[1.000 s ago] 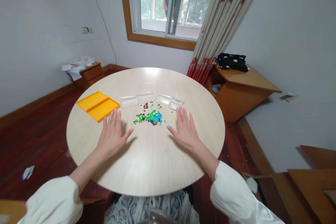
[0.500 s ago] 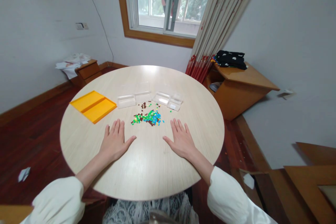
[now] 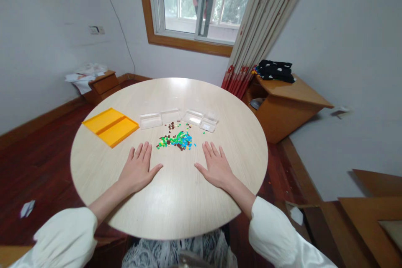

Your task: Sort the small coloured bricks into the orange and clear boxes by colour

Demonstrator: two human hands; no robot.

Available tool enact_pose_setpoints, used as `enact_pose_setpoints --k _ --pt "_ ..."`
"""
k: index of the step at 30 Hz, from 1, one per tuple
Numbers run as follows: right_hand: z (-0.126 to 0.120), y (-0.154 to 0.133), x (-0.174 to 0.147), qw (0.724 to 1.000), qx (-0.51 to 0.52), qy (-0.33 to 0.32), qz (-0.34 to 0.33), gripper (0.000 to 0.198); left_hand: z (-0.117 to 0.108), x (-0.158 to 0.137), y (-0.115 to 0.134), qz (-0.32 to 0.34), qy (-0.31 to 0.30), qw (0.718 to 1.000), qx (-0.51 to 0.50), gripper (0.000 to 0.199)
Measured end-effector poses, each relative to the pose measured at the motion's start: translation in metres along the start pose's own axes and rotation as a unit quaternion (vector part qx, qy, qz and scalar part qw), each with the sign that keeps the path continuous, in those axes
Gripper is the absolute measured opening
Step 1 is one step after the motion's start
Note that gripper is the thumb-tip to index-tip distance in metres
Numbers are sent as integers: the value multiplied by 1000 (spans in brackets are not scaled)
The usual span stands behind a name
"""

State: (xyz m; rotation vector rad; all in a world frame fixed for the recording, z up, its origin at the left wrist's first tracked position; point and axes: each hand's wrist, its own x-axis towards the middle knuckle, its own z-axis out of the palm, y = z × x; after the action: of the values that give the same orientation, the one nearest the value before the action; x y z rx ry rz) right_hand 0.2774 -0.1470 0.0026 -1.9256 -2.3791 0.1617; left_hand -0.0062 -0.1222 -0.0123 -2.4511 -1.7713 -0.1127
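Both palms are down on the round pale table (image 3: 179, 213). My left hand (image 3: 136, 171) lies flat with its fingers spread and the thumb pointing inward; it holds nothing. Mirroring it, my right hand (image 3: 215, 167) also rests flat and empty, fingers apart. Beyond and between them spreads a loose pile of tiny green, blue, brown and yellow pieces (image 3: 180, 140), with a smaller brown cluster behind. Neither hand touches the pieces. Behind the pile stand clear plastic boxes with compartments, a left one (image 3: 151, 121) and a right one (image 3: 194, 118).
An open orange case (image 3: 114, 132) lies on the table's left side. At the back right is a wooden cabinet (image 3: 282, 109) with dark patterned cloth (image 3: 275, 70) on it. Papers (image 3: 88, 71) lie on a low wooden stand at the far left. A curtain (image 3: 257, 29) hangs beside the window.
The fingers of my left hand have shifted very slightly on the table. The view has moved a little; otherwise the pieces, boxes and right hand stay where they were.
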Motion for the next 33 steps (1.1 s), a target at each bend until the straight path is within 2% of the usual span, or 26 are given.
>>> enact_pose_setpoints --k 9,20,22,24,26,28,30,33 --pt "-12 11 22 991 6 -41 -126 78 3 17 -15 133 0 991 -25 88" --pt "-2 17 28 986 21 -1 -164 76 3 19 -18 145 1 988 -61 89" --pt "0 19 28 985 39 25 -164 72 2 20 -18 134 -2 985 -107 85" --pt "1 20 29 981 65 74 -165 67 1 24 -20 96 8 976 -197 72" --pt "1 19 31 969 89 133 -190 58 -3 32 -22 21 38 949 -313 58" --pt "1 13 35 950 99 177 -237 45 -9 43 -22 -65 80 908 -406 47" --pt "2 4 43 934 99 199 -278 33 -19 57 -20 -113 116 882 -443 37" --pt "4 -12 57 926 101 215 -294 28 -34 84 -11 -137 132 871 -453 26"
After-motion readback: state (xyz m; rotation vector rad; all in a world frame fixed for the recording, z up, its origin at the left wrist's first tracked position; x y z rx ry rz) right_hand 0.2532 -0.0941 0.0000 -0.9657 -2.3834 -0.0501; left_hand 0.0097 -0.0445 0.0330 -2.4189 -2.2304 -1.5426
